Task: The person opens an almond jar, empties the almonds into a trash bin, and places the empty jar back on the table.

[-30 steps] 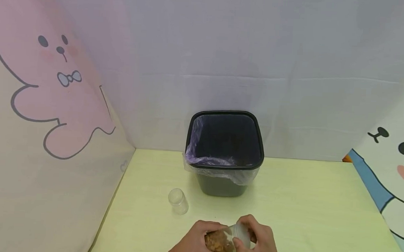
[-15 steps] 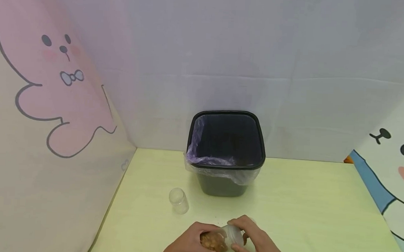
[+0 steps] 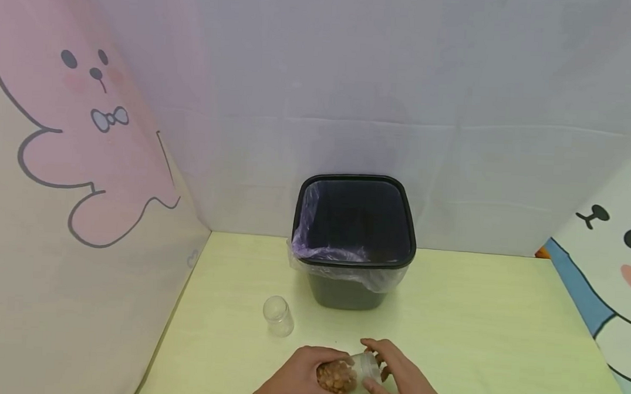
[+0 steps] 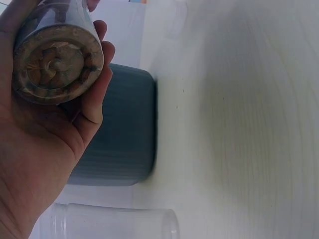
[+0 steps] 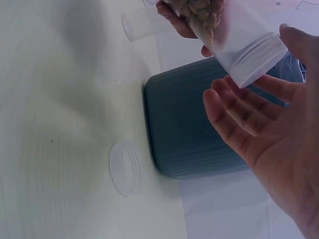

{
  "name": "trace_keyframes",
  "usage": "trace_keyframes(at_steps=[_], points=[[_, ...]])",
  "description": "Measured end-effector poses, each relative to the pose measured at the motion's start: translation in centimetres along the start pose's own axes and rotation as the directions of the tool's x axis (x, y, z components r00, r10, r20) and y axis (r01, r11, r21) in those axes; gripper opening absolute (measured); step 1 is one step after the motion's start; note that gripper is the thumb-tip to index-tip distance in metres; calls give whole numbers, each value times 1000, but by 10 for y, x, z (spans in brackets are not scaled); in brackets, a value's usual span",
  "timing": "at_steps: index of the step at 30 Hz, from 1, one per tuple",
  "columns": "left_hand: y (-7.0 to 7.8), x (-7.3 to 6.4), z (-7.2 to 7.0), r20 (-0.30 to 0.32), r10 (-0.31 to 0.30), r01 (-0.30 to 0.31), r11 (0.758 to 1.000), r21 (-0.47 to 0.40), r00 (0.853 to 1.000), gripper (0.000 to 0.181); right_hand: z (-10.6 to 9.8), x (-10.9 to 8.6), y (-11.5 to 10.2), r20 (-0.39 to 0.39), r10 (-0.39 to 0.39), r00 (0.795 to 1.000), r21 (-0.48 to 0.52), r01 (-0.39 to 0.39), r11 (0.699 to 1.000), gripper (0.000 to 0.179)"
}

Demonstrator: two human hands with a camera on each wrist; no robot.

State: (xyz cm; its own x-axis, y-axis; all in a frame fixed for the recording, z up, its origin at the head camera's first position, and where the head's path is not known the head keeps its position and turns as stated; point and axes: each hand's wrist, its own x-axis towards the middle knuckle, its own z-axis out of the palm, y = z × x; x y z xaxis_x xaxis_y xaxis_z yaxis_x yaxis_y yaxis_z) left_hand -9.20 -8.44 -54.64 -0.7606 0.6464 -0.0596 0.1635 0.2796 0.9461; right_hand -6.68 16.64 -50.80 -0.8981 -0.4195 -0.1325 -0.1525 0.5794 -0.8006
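Note:
My left hand (image 3: pixel 302 377) grips a clear jar (image 4: pixel 59 64) tilted sideways, thumb and fingers wrapped round its body. Brown nut-like pieces (image 3: pixel 336 376) lie inside, toward the base. A translucent screw lid (image 5: pixel 259 59) sits on its far end. Around that lid my right hand (image 3: pixel 405 382) is spread, thumb on one side and fingers on the other. In the right wrist view its fingers (image 5: pixel 232 117) look loosely extended, with no clear pinch on the lid. Another clear jar (image 3: pixel 278 317), which looks empty, stands on the table to the left.
A dark bin (image 3: pixel 349 291) with a thin plastic liner (image 3: pixel 381 277) stands behind the hands, near the back wall. A loose clear lid (image 5: pixel 124 169) lies on the pale table (image 3: pixel 489 334) by the bin. Printed cloth walls (image 3: pixel 395 65) enclose the table's back and sides.
My right hand's fingers have loosened from around the lid and spread somewhat. The nut-filled jar stays in my left hand, its angle slightly changed. The standing jar and bin have stayed put.

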Motion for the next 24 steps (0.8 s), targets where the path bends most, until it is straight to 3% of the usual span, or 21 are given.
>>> trace_keyframes(at_steps=[5, 12, 14, 17, 19, 24], points=[[0, 0, -1, -1, -6, 6, 999, 44, 1000, 49, 4, 1, 5, -69, -91, 993, 13, 93, 996, 35], [-4, -1, -2, -11, -15, 16, 993, 118, 1000, 50, 7, 0, 5, -124, -222, 967, 1, 224, 975, 47], [-4, -1, -2, -11, -23, 24, 994, 103, 1000, 48, 6, -1, 4, -118, -176, 977, -13, 176, 984, 53], [-2, -1, -2, -17, -33, 35, 994, 102, 999, 47, 3, -1, 0, -92, -7, 996, -42, 3, 999, 58], [-1, -1, -2, -21, -33, 34, 994, 102, 999, 47, 1, 0, -2, -60, 122, 991, -57, -125, 991, 57], [-1, -1, -2, -24, -12, 16, 990, 138, 1000, 48, 0, 4, -3, 38, 193, 980, -24, -192, 981, 55]])
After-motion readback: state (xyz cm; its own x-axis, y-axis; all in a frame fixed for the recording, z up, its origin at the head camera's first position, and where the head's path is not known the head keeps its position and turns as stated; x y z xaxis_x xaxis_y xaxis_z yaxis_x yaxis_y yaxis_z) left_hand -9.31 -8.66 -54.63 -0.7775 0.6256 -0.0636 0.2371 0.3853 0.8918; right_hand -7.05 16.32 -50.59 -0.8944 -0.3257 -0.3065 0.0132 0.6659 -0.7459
